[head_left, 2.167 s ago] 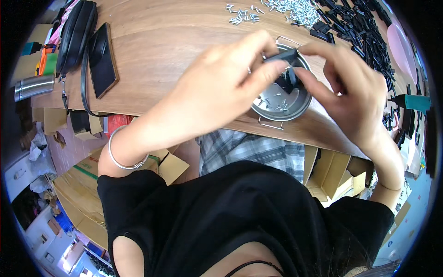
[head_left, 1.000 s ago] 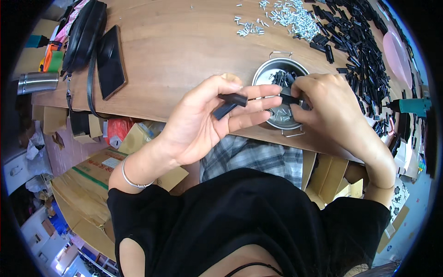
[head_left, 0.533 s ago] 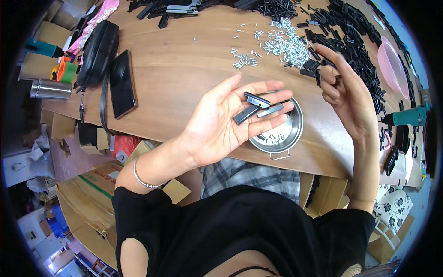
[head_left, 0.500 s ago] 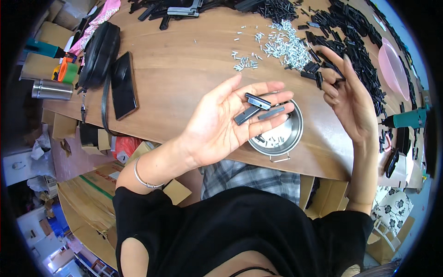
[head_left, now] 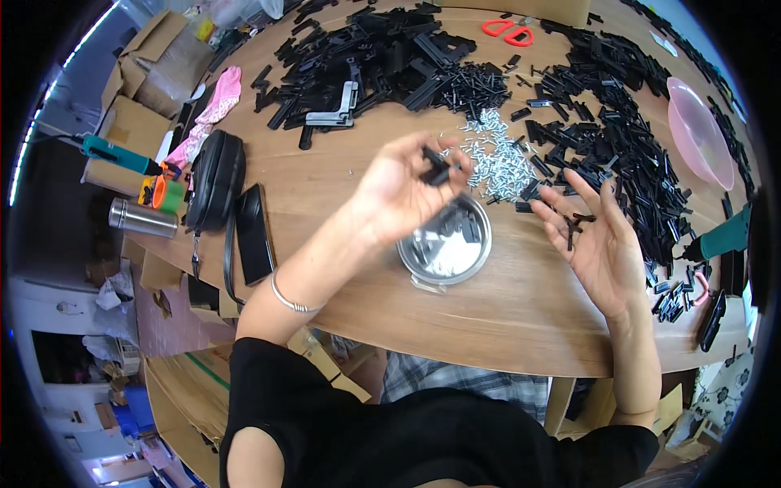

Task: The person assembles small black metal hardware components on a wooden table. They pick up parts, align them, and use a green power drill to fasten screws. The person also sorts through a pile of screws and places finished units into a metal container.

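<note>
Far out to the left of the left hand, a steel flask (head_left: 143, 218), a black pouch (head_left: 215, 179) and a dark phone (head_left: 253, 233) lay along the near edge of the tabletop (head_left: 504, 313), apparently set out of the way. The left hand (head_left: 401, 189) was raised above the tabletop, palm up, its fingertips pinched around a few small black plastic pieces (head_left: 437, 165), seemingly lifted close for a look. Directly below and just right of that hand sat a round metal bowl (head_left: 445, 241) holding more small parts, near enough to receive what the hand carried. Beyond the bowl lay a heap of silver screws (head_left: 498, 159). The right hand (head_left: 596, 236) hovered open, fingers spread, with a thin black piece (head_left: 576, 224) lying loose across its fingers, just beside the big scatter of black parts (head_left: 626, 154) to its right.
</note>
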`<state>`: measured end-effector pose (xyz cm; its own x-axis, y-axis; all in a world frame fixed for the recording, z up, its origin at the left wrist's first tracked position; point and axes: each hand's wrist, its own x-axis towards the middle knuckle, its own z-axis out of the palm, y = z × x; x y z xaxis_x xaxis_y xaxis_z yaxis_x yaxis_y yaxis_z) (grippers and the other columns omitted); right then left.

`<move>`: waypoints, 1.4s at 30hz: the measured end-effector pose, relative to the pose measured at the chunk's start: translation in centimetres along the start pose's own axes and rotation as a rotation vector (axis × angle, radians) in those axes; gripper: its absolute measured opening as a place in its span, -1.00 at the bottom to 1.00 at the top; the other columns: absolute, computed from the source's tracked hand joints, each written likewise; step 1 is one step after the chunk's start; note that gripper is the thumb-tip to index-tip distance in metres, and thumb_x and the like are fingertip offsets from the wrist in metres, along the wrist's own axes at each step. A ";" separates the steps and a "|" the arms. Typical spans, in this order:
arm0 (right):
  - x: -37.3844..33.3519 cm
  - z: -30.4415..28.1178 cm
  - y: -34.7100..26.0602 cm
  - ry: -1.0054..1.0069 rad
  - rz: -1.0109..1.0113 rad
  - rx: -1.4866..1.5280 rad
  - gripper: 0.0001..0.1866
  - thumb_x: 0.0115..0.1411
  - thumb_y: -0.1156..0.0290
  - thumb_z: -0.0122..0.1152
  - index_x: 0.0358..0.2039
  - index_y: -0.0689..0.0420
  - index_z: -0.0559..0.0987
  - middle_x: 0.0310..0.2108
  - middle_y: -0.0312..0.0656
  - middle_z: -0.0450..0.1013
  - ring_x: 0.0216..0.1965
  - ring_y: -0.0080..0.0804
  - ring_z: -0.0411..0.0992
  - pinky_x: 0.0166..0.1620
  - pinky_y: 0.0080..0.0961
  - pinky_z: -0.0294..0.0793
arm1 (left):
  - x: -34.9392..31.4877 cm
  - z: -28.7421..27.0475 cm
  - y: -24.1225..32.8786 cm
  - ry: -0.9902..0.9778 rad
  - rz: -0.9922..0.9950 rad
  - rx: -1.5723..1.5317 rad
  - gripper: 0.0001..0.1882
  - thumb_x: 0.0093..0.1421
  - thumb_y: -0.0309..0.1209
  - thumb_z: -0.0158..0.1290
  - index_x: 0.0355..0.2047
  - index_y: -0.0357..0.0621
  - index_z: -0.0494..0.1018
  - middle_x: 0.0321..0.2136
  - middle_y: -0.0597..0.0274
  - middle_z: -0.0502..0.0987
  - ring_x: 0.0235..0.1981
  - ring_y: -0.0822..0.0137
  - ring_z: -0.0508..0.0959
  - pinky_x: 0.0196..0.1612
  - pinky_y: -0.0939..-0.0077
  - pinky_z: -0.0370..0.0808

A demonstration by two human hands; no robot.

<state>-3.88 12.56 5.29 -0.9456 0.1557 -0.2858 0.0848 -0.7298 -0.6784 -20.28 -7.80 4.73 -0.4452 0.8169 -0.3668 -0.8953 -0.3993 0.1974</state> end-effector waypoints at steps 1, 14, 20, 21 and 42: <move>0.1 -0.3 0.1 -0.006 0.003 -0.005 -0.34 0.30 -0.08 -0.21 0.21 0.17 0.11 0.09 0.13 0.24 0.09 -0.12 0.31 0.08 -0.37 0.35 | 0.7 0.7 0.3 0.007 0.027 0.032 -0.71 0.30 -0.36 -0.17 -0.14 -0.40 0.23 -0.23 -0.04 0.30 -0.19 0.17 0.37 -0.24 0.47 0.47; -0.1 -0.6 0.3 0.016 0.013 0.077 -0.35 0.31 -0.05 -0.21 0.20 0.20 0.08 0.13 0.16 0.20 0.14 -0.08 0.25 0.14 -0.33 0.31 | 3.7 4.2 -0.4 0.004 0.079 0.281 -0.42 0.34 -0.24 -0.29 0.20 -0.45 -0.07 0.17 -0.36 0.07 0.16 -0.20 0.22 0.18 0.08 0.31; -0.6 0.0 0.0 0.005 -0.041 0.062 -0.36 0.32 -0.04 -0.23 0.20 0.20 0.08 0.14 0.17 0.17 0.15 -0.06 0.23 0.18 -0.30 0.29 | 3.7 8.7 -3.3 0.074 0.434 1.442 -0.15 0.18 0.13 -0.11 0.28 -0.21 -0.03 0.30 -0.09 -0.10 0.34 -0.01 -0.20 0.31 0.08 -0.17; -0.6 -0.6 -0.1 -0.015 -0.020 0.145 -0.43 0.33 0.10 -0.16 0.21 0.16 0.09 0.15 0.16 0.18 0.15 -0.10 0.24 0.16 -0.32 0.30 | 3.6 7.5 -3.0 0.032 0.493 1.630 -0.15 0.15 0.11 -0.04 0.27 -0.18 0.01 0.30 -0.05 -0.07 0.34 0.00 -0.19 0.30 0.10 -0.13; -2.4 0.5 0.5 -0.010 -0.039 -0.832 -0.06 0.17 -0.14 0.05 0.33 0.07 -0.17 -0.03 0.12 0.38 -0.22 -0.21 0.52 -0.14 -0.41 0.48 | -4.2 -0.2 -7.2 0.012 0.935 2.127 0.22 -0.34 -0.30 0.39 0.27 -0.18 -0.15 0.07 -0.13 0.24 0.08 0.04 0.35 0.13 0.24 0.32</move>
<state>-1.76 11.48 6.01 -0.9551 0.1614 -0.2485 0.2529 0.0070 -0.9675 -11.96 -8.37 4.68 -0.5846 0.7304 0.3531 0.7492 0.3191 0.5804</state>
